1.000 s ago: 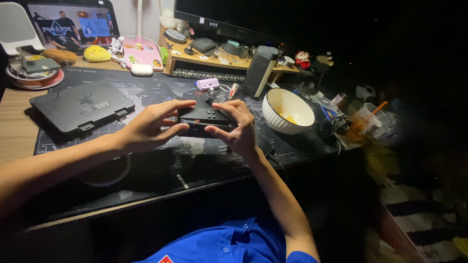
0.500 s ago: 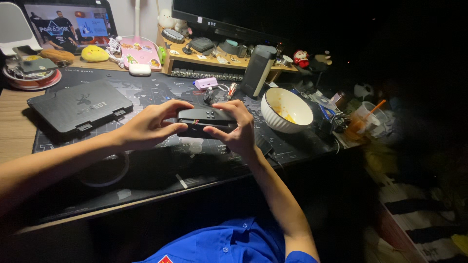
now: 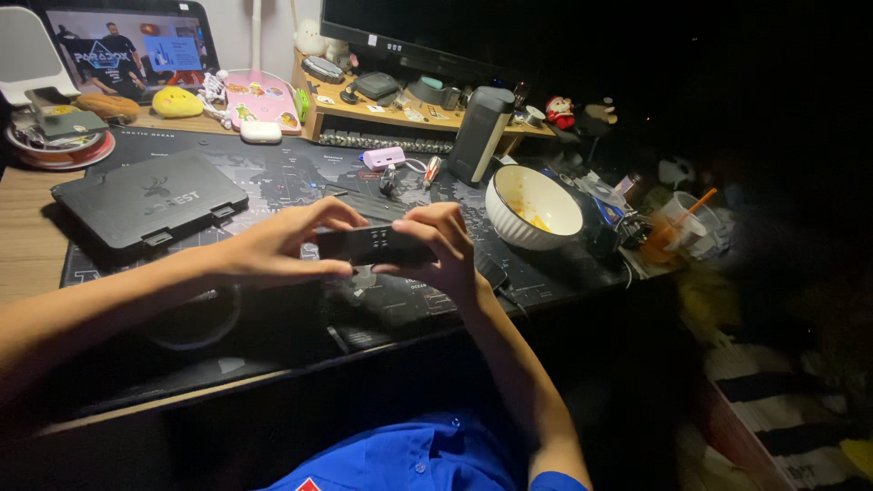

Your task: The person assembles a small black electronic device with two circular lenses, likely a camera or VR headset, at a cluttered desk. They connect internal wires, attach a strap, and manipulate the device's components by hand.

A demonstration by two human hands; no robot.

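I hold a small flat black rectangular device [image 3: 368, 244] level over a dark desk mat [image 3: 273, 186], one end in each hand. My left hand [image 3: 282, 245] grips its left end, thumb underneath and fingers curled over the top. My right hand [image 3: 438, 244] grips the right end the same way. Small pale marks show on the device's upper face. Both forearms reach in from the lower edge, above a blue shirt [image 3: 418, 459].
A flat black case [image 3: 150, 200] lies on the mat at left. A white bowl [image 3: 534, 207] with yellow residue stands right of my hands, next to a dark upright speaker [image 3: 480, 135]. At the back are a tablet screen [image 3: 127, 45], a monitor [image 3: 409, 32] and a cluttered wooden shelf [image 3: 382, 114].
Both hands have stayed on the black device, holding it slightly higher and more level. The view has shifted a little.
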